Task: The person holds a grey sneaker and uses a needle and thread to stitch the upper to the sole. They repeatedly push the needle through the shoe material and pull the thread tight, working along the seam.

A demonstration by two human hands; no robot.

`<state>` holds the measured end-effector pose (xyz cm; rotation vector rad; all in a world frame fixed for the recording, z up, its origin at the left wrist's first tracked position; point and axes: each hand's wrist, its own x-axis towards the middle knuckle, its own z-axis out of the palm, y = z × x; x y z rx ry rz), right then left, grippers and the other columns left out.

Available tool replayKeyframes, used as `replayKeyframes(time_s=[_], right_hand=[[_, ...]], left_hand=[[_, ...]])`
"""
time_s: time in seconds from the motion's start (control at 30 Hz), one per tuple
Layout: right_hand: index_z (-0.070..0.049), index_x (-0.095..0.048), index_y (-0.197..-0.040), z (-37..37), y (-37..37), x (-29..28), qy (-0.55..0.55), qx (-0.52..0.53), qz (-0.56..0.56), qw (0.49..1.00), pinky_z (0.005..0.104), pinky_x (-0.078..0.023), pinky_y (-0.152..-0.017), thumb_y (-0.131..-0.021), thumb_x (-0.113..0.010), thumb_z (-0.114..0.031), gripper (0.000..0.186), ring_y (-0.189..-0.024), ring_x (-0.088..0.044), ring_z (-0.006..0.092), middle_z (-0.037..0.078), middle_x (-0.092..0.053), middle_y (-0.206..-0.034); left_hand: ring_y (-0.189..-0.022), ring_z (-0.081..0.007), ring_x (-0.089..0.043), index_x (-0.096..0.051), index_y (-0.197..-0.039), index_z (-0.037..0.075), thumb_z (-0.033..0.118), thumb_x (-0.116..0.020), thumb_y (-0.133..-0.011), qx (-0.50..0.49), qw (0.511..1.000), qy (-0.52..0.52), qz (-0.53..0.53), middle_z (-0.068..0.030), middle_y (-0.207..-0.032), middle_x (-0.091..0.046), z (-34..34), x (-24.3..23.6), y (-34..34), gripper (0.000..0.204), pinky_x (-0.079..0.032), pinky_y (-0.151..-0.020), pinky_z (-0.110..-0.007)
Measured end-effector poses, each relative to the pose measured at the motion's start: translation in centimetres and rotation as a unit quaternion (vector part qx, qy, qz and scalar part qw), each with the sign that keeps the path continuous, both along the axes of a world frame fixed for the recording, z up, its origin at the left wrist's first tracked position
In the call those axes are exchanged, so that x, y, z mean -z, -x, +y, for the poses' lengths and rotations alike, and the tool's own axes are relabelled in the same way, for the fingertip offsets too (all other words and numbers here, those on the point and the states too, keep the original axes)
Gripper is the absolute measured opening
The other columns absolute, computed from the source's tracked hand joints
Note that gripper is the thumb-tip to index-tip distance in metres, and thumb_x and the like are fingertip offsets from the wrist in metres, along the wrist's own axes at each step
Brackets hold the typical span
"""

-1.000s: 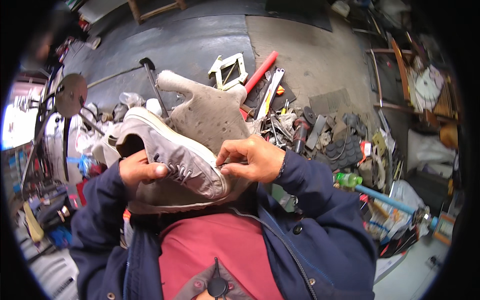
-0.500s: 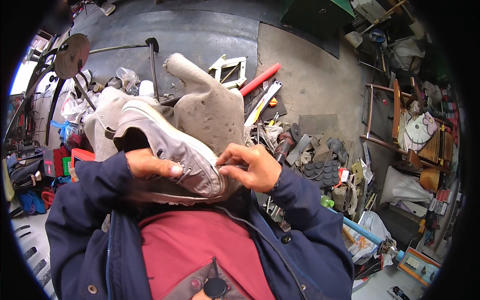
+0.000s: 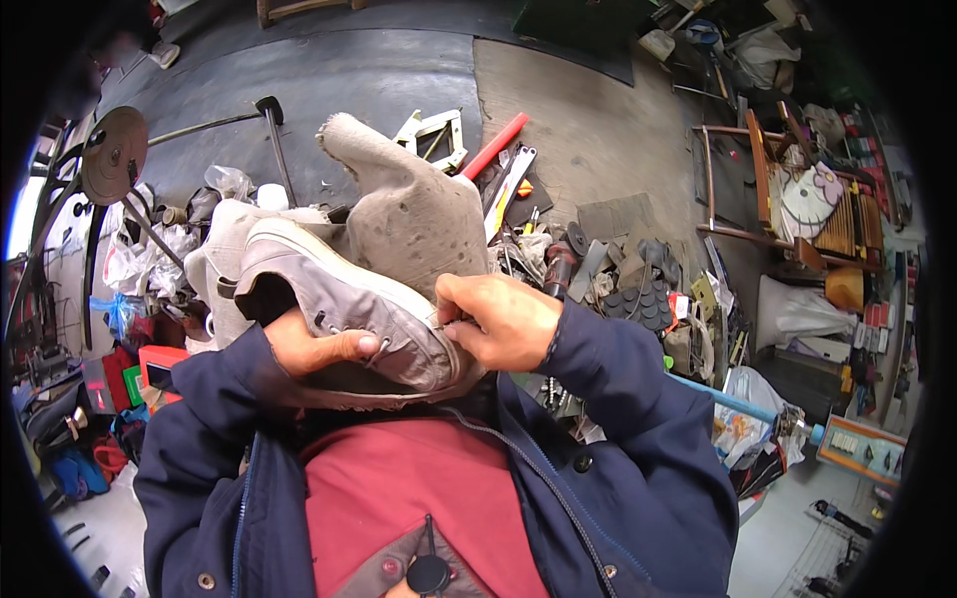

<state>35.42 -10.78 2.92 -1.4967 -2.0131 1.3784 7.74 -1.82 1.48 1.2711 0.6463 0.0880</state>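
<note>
A grey shoe [image 3: 384, 307] with a pale sole and laces lies tilted across my lap, its toe toward the lower right and its dark opening at the left. My left hand [image 3: 311, 349] grips it, fingers reaching under the shoe and thumb resting on the upper beside the laces. At the sole edge near the toe, my right hand [image 3: 503, 321] is closed in a pinch. Whatever lies between those fingertips is too small or hidden to make out. Beneath the shoe spreads a thick, stained grey-beige cloth [image 3: 417, 224].
Ahead lie a red tube [image 3: 495, 146] and a white metal frame [image 3: 439, 140]. A round disc on a metal stand [image 3: 115, 154] rises at the left. Scraps and a dark studded rubber piece [image 3: 638, 311] crowd the right, near a wooden folding chair [image 3: 758, 179] and blue pole [image 3: 723, 396].
The view has shifted slightly. My right hand has turned, its back now more upward, with fingertips drawn in close against the sole edge. My left hand keeps its hold on the shoe.
</note>
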Motion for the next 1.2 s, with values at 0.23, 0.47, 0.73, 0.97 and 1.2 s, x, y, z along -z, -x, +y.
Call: replayKeyframes(time_s=[0.23,0.47,0.73,0.97,1.2], right_hand=[[-0.001,-0.059,-0.101,0.6,0.7,0.6,0.067,-0.007,0.031,0.997,0.0382,-0.055,-0.075,-0.076,-0.09,-0.014,0.042,-0.087,-0.072,0.0298,0.015,-0.071,-0.091],[-0.003,-0.06,-0.075,-1.0,0.5,1.0,-0.08,0.03,-0.15,0.985,0.0454,-0.051,-0.057,-0.07,-0.089,-0.061,0.065,-0.06,-0.065,0.0411,0.016,-0.059,-0.058],[0.0,-0.064,-0.113,-7.6,-0.8,0.0,0.093,0.324,0.133,0.932,0.0267,-0.043,-0.059,-0.086,-0.082,-0.041,0.053,-0.07,-0.055,0.0066,0.001,-0.063,-0.087],[0.0,-0.033,-0.16,-7.1,8.1,-1.7,0.232,0.313,0.441,0.808,0.0188,-0.033,-0.052,-0.088,-0.072,-0.028,0.087,-0.061,-0.041,0.0042,0.001,-0.054,-0.078],[-0.011,-0.05,-0.084,-10.1,2.1,-0.2,0.002,0.472,0.631,0.616,0.0252,-0.022,-0.043,-0.11,-0.051,-0.043,0.041,-0.047,-0.024,0.0066,-0.005,-0.031,-0.063]], left_hand=[[-0.114,-0.0196,-0.065,-0.061,-0.135,-0.002,0.026,-0.077,-0.096,0.017,0.998,0.053,-0.035,-0.0087,-0.125,-0.07,0.8,0.9,1.7,0.051,-0.051,-0.102,-0.035],[-0.124,-0.0248,-0.061,-0.052,-0.143,-0.003,0.036,-0.082,-0.089,0.013,0.997,0.071,-0.008,-0.0119,-0.133,-0.064,1.3,2.0,3.8,0.073,-0.045,-0.111,-0.039],[-0.125,-0.0254,-0.061,-0.051,-0.145,-0.003,0.036,-0.081,-0.089,0.024,0.987,0.145,-0.068,-0.0134,-0.136,-0.063,1.7,4.3,5.3,0.075,-0.046,-0.11,-0.039],[-0.129,-0.0294,-0.061,-0.047,-0.148,-0.005,0.027,-0.079,-0.09,0.015,0.959,0.235,-0.159,-0.0164,-0.14,-0.062,0.9,5.6,3.9,0.073,-0.047,-0.112,-0.042],[-0.125,-0.0277,-0.064,-0.053,-0.144,-0.005,0.018,-0.076,-0.091,-0.028,0.958,0.25,-0.135,-0.0153,-0.135,-0.066,1.0,5.1,3.8,0.062,-0.047,-0.11,-0.04]])
